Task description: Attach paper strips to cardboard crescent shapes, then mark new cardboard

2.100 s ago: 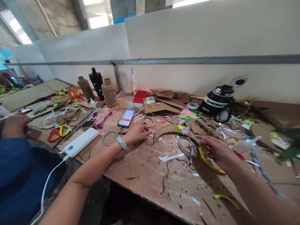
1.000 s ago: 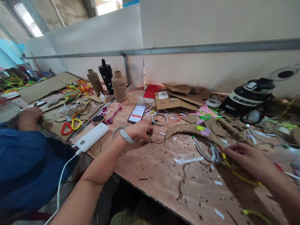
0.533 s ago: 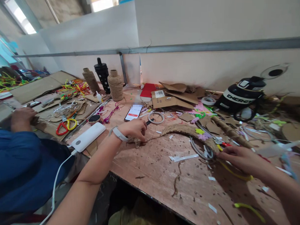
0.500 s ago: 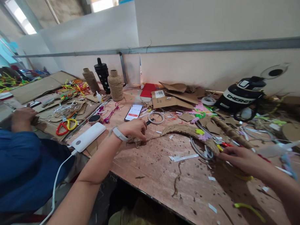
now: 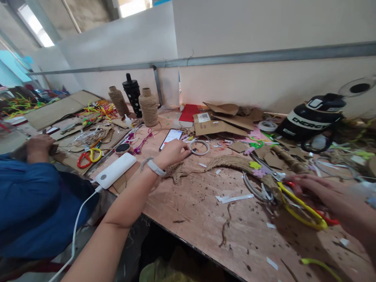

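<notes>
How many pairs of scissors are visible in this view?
2: red-and-yellow scissors left of the white power bank, and similar scissors by the right hand. Others may be hidden.

Daylight enters through the white, blown-out window openings (image 5: 135, 2) at upper left, leaving the tall white wall panels (image 5: 256, 30) a muted grey. The reddish-brown wooden worktop (image 5: 198, 211) is moderately lit, with a broad soft shadow below the right hand (image 5: 312, 188) and near-black darkness under its front edge. That hand looks smeared; wide-angle stretching makes the black plastic bottle with a white lettered band (image 5: 312, 120) lean, and the far-right clutter is soft.
</notes>
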`<action>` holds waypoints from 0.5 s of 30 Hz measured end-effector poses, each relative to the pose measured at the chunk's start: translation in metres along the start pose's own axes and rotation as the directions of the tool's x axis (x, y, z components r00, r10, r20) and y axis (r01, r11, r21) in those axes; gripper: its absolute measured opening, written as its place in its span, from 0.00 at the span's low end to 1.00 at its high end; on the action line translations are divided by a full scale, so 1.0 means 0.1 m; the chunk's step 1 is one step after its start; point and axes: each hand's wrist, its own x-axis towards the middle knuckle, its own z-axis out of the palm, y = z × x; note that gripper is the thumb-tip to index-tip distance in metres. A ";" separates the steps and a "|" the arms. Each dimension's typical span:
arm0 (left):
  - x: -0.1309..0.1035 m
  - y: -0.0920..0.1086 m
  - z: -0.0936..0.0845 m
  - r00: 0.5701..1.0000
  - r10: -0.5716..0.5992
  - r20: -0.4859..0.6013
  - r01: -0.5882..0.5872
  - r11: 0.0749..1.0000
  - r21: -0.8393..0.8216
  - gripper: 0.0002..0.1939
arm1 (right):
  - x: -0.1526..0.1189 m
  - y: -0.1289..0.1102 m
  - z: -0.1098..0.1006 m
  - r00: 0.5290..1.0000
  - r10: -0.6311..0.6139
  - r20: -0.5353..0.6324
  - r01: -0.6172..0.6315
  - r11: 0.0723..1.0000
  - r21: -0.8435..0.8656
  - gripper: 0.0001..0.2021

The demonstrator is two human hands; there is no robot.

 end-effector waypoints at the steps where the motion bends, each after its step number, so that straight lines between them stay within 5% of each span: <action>1: 0.00 0.00 0.01 0.999 -0.012 -0.031 0.012 1.000 -0.002 0.15 | -0.01 0.00 0.00 0.999 0.028 0.040 -0.030 0.999 0.040 0.20; 8: 0.01 0.06 0.06 0.995 -0.010 -0.099 0.008 1.000 -0.016 0.16 | -0.13 -0.05 0.06 0.942 -0.014 0.336 -0.039 0.988 0.149 0.24; 15: -0.02 0.20 0.12 0.999 0.030 -0.035 -0.032 0.998 -0.049 0.12 | -0.21 -0.07 0.12 0.958 -0.036 0.285 -0.072 0.931 0.358 0.33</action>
